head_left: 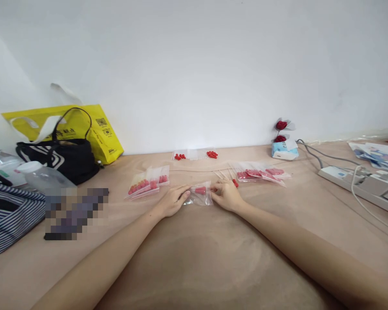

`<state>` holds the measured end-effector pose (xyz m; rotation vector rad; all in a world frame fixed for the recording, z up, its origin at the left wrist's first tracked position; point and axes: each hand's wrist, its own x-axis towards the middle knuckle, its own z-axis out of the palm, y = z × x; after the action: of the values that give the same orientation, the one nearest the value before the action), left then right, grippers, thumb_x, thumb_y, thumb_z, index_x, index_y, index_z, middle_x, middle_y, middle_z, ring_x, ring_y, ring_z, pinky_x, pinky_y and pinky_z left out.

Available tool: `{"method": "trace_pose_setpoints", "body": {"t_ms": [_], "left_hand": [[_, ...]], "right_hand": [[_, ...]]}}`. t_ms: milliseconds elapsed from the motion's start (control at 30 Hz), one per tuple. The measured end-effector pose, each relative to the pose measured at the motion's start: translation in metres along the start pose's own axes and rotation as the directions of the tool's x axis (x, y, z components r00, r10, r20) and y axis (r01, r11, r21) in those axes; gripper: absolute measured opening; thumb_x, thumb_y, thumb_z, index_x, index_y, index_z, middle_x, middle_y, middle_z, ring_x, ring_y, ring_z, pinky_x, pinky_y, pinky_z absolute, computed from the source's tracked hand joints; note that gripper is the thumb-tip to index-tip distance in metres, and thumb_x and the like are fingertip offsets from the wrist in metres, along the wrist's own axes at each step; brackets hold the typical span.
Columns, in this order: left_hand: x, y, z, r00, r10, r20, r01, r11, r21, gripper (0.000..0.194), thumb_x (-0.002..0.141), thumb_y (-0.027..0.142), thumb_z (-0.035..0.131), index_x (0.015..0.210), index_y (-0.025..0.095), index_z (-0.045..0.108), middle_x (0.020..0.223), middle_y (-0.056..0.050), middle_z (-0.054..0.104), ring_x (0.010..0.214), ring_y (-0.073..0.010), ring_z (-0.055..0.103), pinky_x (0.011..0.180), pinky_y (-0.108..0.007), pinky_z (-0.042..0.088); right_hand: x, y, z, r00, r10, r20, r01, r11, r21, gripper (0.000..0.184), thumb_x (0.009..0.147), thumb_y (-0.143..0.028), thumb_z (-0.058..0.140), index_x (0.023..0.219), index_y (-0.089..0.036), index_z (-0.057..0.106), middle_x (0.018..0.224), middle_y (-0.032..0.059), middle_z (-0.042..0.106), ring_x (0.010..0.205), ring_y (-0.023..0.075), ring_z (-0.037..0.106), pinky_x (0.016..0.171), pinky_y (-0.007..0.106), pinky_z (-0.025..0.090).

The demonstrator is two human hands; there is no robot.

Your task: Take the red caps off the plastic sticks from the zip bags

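A small clear zip bag [198, 199] lies between my hands at the middle of the table, with a red piece [200, 190] inside. My left hand [173, 201] is closed on the bag's left end, thumb and fingers together. At the opposite end, the fingers of my right hand [226, 196] pinch the bag's edge. Just behind my right hand lie thin pale sticks [221, 175] and a loose red piece [235, 183], partly hidden by the hand. Filled bags with red pieces overlap to the left [148, 184] and to the right [261, 174].
Against the wall lie clear bags with red pieces [180, 156]. A yellow bag [111, 140], a black bag [74, 161], a plastic bottle [48, 178] and a striped pouch [13, 215] crowd the left. A tissue pack [284, 150] and a power strip [349, 185] with cables stand right.
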<state>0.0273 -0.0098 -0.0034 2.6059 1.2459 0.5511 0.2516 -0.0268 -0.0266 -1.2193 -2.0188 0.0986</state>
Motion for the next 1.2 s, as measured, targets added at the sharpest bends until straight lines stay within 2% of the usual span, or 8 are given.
{"method": "trace_pose_setpoints", "body": {"t_ms": [133,300,467,567,833,1000,1133,1200], "left_hand": [[0.0,0.001,0.0,0.999,0.003,0.032,-0.003,1.0,0.004,0.045,0.088,0.038,0.025,0.119,0.015,0.049,0.122,-0.006,0.052,0.115,-0.0171,0.046,0.098,-0.033,0.034],[0.001,0.0,-0.001,0.995,0.049,0.089,-0.051,0.998,0.021,0.043,0.086,0.038,0.032,0.123,0.02,0.045,0.129,-0.004,0.046,0.12,-0.0171,0.04,0.102,-0.035,0.03],[0.001,0.0,0.0,0.996,0.053,0.076,-0.054,0.999,0.007,0.044,0.085,0.039,0.036,0.123,0.018,0.045,0.129,-0.005,0.046,0.119,-0.0176,0.041,0.101,-0.034,0.031],[0.001,0.001,-0.001,0.997,0.051,0.06,-0.051,0.999,-0.002,0.043,0.084,0.039,0.038,0.121,0.019,0.047,0.126,-0.005,0.049,0.117,-0.018,0.043,0.1,-0.034,0.032],[0.002,0.0,0.001,0.996,0.034,0.08,-0.034,0.999,0.006,0.043,0.084,0.039,0.037,0.121,0.02,0.046,0.128,-0.004,0.047,0.118,-0.0175,0.042,0.1,-0.034,0.031],[0.002,-0.003,0.0,0.997,0.025,0.076,-0.026,1.0,0.007,0.044,0.083,0.04,0.038,0.122,0.02,0.046,0.129,-0.004,0.046,0.119,-0.0174,0.041,0.101,-0.034,0.031],[0.002,-0.005,0.001,0.998,-0.012,0.067,0.011,1.0,0.025,0.045,0.083,0.041,0.038,0.121,0.02,0.047,0.129,-0.005,0.045,0.119,-0.0182,0.041,0.101,-0.035,0.03],[0.001,-0.006,0.002,0.997,-0.063,0.044,0.061,0.997,0.047,0.045,0.082,0.042,0.038,0.119,0.018,0.049,0.128,-0.006,0.047,0.119,-0.0191,0.041,0.101,-0.036,0.03]], "right_hand": [[0.009,-0.005,0.008,0.998,0.008,0.062,-0.005,0.999,-0.045,0.017,0.073,-0.035,0.058,0.07,-0.019,0.064,0.065,0.0012,0.056,0.065,0.0136,0.05,0.063,0.025,0.035],[0.015,-0.006,0.012,0.993,0.028,0.118,-0.017,0.996,-0.09,0.025,0.069,-0.041,0.061,0.062,-0.017,0.058,0.065,0.0019,0.054,0.064,0.0135,0.049,0.061,0.025,0.036],[0.01,-0.008,0.008,0.997,0.047,0.067,-0.054,0.993,0.109,0.016,0.066,-0.03,0.063,0.066,-0.017,0.053,0.064,-0.0014,0.053,0.06,0.01,0.048,0.056,0.021,0.036],[0.006,-0.009,0.005,0.991,0.083,0.104,-0.107,0.964,0.245,0.012,0.07,-0.028,0.058,0.07,-0.017,0.052,0.059,-0.004,0.052,0.052,0.0078,0.046,0.051,0.019,0.035],[0.002,-0.011,0.0,0.987,0.034,0.158,-0.087,0.937,0.338,0.006,0.064,-0.017,0.057,0.069,-0.017,0.053,0.06,-0.0042,0.053,0.054,0.0075,0.046,0.052,0.019,0.037],[0.0,-0.001,0.003,0.992,0.116,0.041,-0.123,0.892,0.435,0.014,0.062,-0.013,0.05,0.075,-0.018,0.053,0.065,-0.0031,0.055,0.057,0.0087,0.05,0.054,0.02,0.04],[-0.006,0.009,0.0,0.971,0.231,-0.061,-0.174,0.858,0.483,0.013,0.066,-0.019,0.051,0.079,-0.017,0.052,0.071,0.0004,0.06,0.059,0.0108,0.055,0.055,0.023,0.044],[-0.01,0.013,-0.007,0.957,0.253,-0.139,-0.166,0.876,0.453,0.012,0.069,-0.024,0.051,0.08,-0.017,0.052,0.072,0.0025,0.061,0.06,0.0118,0.056,0.055,0.024,0.045]]}}
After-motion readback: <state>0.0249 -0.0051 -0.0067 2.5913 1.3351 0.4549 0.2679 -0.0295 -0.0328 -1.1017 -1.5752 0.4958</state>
